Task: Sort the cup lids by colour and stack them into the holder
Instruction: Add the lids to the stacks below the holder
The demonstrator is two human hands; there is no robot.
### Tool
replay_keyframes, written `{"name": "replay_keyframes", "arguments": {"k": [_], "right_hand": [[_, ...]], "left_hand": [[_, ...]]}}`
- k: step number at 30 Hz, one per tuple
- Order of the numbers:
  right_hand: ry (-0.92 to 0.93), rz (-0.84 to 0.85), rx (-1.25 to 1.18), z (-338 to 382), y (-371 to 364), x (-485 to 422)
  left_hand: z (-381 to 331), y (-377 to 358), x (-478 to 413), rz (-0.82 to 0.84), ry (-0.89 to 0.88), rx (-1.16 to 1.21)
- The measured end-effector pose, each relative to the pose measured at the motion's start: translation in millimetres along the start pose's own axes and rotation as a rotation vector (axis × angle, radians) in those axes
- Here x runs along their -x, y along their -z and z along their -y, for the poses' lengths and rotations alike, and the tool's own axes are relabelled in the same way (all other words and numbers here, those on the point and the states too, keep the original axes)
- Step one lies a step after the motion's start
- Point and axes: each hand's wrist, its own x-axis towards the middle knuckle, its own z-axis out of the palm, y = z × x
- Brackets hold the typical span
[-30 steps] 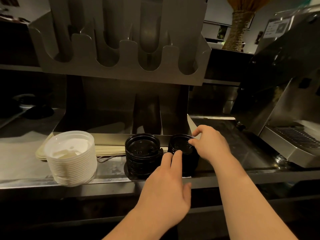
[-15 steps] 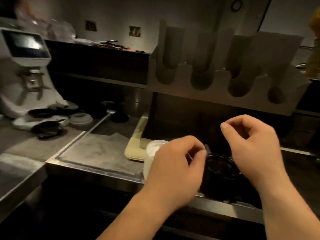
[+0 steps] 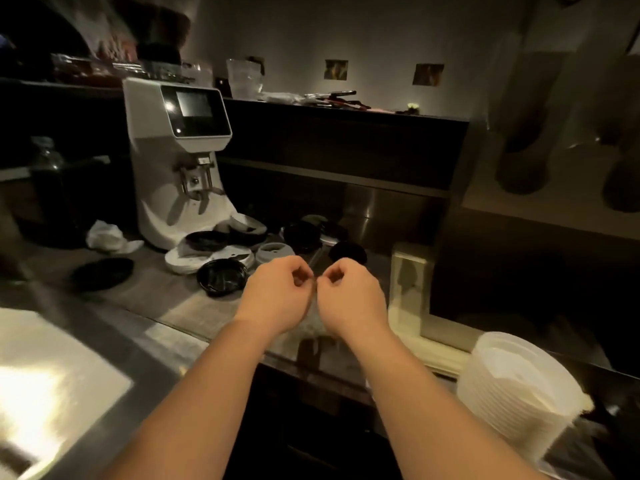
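My left hand (image 3: 277, 296) and my right hand (image 3: 349, 296) hover side by side over the counter, fingers curled in, holding nothing. Just beyond them lie loose lids: a black lid (image 3: 221, 276), a white lid (image 3: 275, 251), a pile of white lids (image 3: 194, 261) with a black lid (image 3: 206, 240) above it, another black lid (image 3: 347, 252), and a black lid (image 3: 102, 273) further left. A tall stack of white lids (image 3: 516, 389) stands at the lower right. The grey lid holder (image 3: 554, 157) with its slots is at the far right.
A white coffee grinder (image 3: 180, 157) stands behind the loose lids. A crumpled white cloth (image 3: 107, 237) lies to its left. A cream tray (image 3: 408, 282) leans beside the holder's base. A dark shelf (image 3: 346, 140) with clutter runs along the back.
The view has swung left, from the holder and the stacks to the grinder and loose lids. Both hands left the black stacks and now hang curled together in mid-air.
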Motion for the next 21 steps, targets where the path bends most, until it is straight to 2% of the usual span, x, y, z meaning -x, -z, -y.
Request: {"name": "replay_keyframes", "arguments": {"k": [7, 10, 14, 21], "right_hand": [[-0.212, -0.055, 0.194, -10.2, -44.7, -108.1], [-0.191, -0.113, 0.269, -22.5, -38.7, -149.0], [-0.149, 0.041, 0.334, -37.2, -33.1, -192.8], [-0.082, 0.279, 0.438, -40.2, -57.1, -246.5]], "left_hand": [[33.7, -21.8, -89.7, 0.003, -0.062, -0.249], [36.0, -33.8, -125.3, 0.041, -0.021, -0.287], [41.7, -47.9, -166.9, 0.137, 0.019, -0.374], [66.9, -79.7, -205.1, 0.191, -0.126, -0.457]]}}
